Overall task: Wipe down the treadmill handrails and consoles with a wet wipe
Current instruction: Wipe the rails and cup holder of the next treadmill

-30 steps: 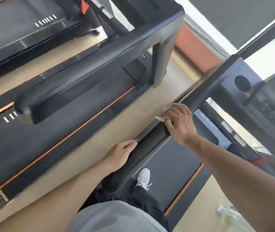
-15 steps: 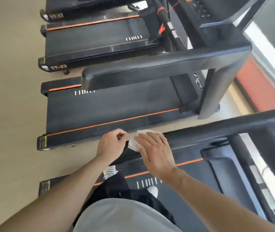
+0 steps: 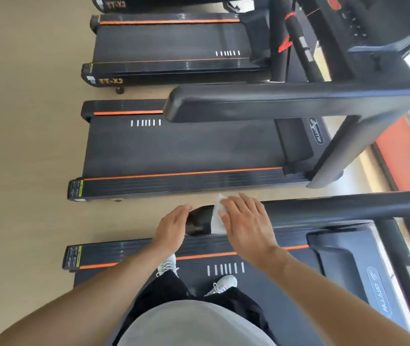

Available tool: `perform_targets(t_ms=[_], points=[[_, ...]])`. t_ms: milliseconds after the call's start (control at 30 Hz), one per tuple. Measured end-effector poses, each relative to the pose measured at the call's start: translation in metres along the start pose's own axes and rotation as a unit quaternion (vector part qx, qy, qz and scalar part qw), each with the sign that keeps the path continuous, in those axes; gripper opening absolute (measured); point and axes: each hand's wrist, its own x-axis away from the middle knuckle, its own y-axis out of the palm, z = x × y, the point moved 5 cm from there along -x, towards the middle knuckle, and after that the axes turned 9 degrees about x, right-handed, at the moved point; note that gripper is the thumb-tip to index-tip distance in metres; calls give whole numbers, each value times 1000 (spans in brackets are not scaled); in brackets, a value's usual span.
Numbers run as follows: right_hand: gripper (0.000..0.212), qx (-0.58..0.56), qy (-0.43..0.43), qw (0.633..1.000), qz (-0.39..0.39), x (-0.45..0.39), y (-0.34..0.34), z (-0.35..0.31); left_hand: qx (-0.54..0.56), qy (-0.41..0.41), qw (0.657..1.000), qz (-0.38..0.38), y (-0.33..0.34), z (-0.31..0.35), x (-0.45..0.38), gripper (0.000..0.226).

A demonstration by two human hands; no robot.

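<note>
I stand on a black treadmill and look down at its left handrail (image 3: pixel 336 208), a long black bar that runs from the middle of the view to the right. My right hand (image 3: pixel 245 218) lies flat with straight fingers on a white wet wipe (image 3: pixel 216 221) and presses it onto the rounded near end of the rail. My left hand (image 3: pixel 171 227) is beside that end, fingers straight, its fingertips at the rail's tip (image 3: pixel 197 219). The wipe shows only at its left edge; the rest is under my palm.
The neighbouring treadmill's handrail (image 3: pixel 286 102) and its upright (image 3: pixel 336 151) stand just beyond, over its belt (image 3: pixel 186 146). More treadmills (image 3: pixel 169 43) line up further back with a console (image 3: pixel 348 18) at top right. Beige floor (image 3: pixel 24 146) lies to the left. My shoes (image 3: pixel 221 283) rest on the belt.
My right hand has slid the wipe back along the rail from its far part to the near end. My left hand has opened from a curled hold at the tip.
</note>
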Motion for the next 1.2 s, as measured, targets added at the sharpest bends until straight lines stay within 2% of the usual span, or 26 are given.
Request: perform_targets(t_ms=[67, 133, 200, 267, 333, 400, 467, 533, 567, 667, 767, 867, 933, 967, 1100, 1200], points=[[33, 31, -81, 995, -38, -15, -1, -42, 29, -41, 999, 21, -17, -19, 4, 34], [35, 107, -166, 969, -147, -26, 5, -79, 11, -80, 996, 24, -33, -42, 11, 47], [42, 231, -208, 923, -228, -34, 16, -102, -14, -98, 995, 27, -49, -58, 18, 73], [55, 373, -286, 846, -252, -33, 34, -123, -20, -107, 994, 27, -58, -67, 21, 85], [64, 456, -362, 768, -267, -19, 58, -135, -20, -94, 995, 17, -63, -66, 22, 71], [63, 488, -421, 724, -247, -6, 73, -137, -1, -76, 997, 8, -64, -61, 22, 46], [60, 468, -438, 735, -221, -4, 72, -132, 13, -55, 998, 1, -65, -54, 19, 35], [65, 413, -427, 783, -185, -5, 59, -121, 17, -34, 999, -7, -63, -47, 15, 30], [68, 374, -402, 820, -162, -6, 46, -113, 16, -23, 999, -16, -59, -43, 14, 28], [62, 212, -286, 929, -105, -10, 12, -70, 13, 17, 999, -36, -46, -25, 7, 26], [46, 48, -78, 991, -93, -5, -3, 0, 20, 61, 997, -51, -27, -3, 0, 24], [42, 18, 104, 994, -35, 10, -11, 60, 20, 92, 992, -83, -7, 19, -11, 24], [42, 22, 164, 986, -6, 10, -16, 59, 32, 101, 991, -80, 4, 31, -19, 20], [42, 25, 161, 986, -17, 4, -16, 46, 43, 102, 991, -70, 8, 36, -22, 20], [36, 3, 43, 976, -212, -38, -6, -39, 98, 95, 990, -31, 20, 51, -32, 28], [37, 8, -13, 936, -353, -58, -7, -54, 131, 78, 988, -25, 20, 49, -36, 60]])
